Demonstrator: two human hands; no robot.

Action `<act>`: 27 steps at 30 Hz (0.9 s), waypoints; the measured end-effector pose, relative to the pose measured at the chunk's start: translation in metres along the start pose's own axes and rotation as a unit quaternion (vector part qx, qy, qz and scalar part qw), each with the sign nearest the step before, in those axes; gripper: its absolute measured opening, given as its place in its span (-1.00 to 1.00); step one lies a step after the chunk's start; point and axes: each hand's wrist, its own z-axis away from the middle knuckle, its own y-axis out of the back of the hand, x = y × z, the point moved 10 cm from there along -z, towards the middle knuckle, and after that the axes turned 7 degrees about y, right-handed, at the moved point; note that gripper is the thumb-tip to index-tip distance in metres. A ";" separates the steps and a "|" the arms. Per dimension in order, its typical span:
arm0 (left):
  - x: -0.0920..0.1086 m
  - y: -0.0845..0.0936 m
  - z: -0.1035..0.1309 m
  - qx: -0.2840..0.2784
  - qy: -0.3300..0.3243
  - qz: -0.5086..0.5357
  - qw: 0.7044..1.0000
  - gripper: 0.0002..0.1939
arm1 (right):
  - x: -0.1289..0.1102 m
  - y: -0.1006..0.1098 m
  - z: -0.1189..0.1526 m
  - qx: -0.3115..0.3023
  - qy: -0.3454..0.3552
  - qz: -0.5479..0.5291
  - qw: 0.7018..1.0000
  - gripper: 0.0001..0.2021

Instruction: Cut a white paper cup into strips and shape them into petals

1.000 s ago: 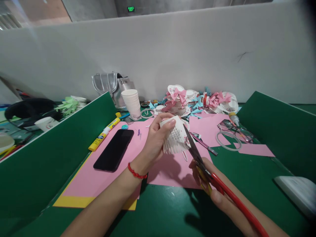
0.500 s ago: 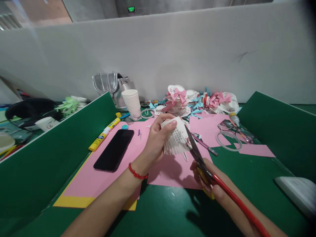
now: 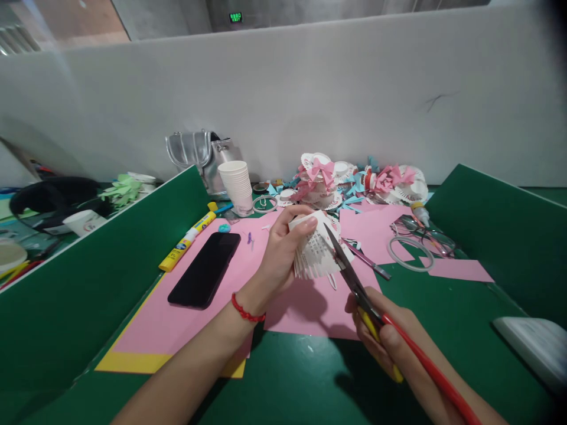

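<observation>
My left hand (image 3: 283,248) is closed on a white paper cup (image 3: 313,252) printed with dark lettering, its thumb pressed on the near side. The cup's lower rim is slit into several narrow strips. In my right hand (image 3: 381,330) is a pair of scissors (image 3: 349,273) with red and yellow handles; my fingers are wrapped round the handles. The dark blades lie against the right side of the cup, tips pointing up and left. Pink paper (image 3: 301,313) lies beneath both hands.
A black phone (image 3: 204,269) and yellow glue stick (image 3: 177,251) lie to the left. Stacked paper cups (image 3: 236,186) and a silver bag (image 3: 195,154) stand behind. Paper crafts (image 3: 321,177) line the back wall. Green dividers (image 3: 133,248) bound both sides; glasses (image 3: 438,241) lie at right.
The scissor blades have shifted across the cup's right side, and the handles have spread wider with my right hand. My left hand holds the cup almost still.
</observation>
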 end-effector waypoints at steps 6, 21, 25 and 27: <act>-0.001 0.000 0.000 0.002 0.004 0.004 1.000 -0.71 | 0.012 -0.004 0.001 -0.006 -0.023 -0.053 0.998 -0.41; -0.001 -0.001 0.001 -0.005 0.006 0.003 1.000 -0.71 | 0.023 0.002 0.004 0.021 0.021 -0.008 1.000 -0.51; -0.001 -0.001 0.001 -0.003 0.007 0.006 1.000 -0.71 | 0.024 0.002 0.005 0.023 0.000 -0.019 1.000 -0.55; -0.002 -0.002 0.001 -0.007 0.007 0.005 1.000 -0.71 | 0.025 0.003 0.006 0.027 -0.004 -0.023 0.999 -0.55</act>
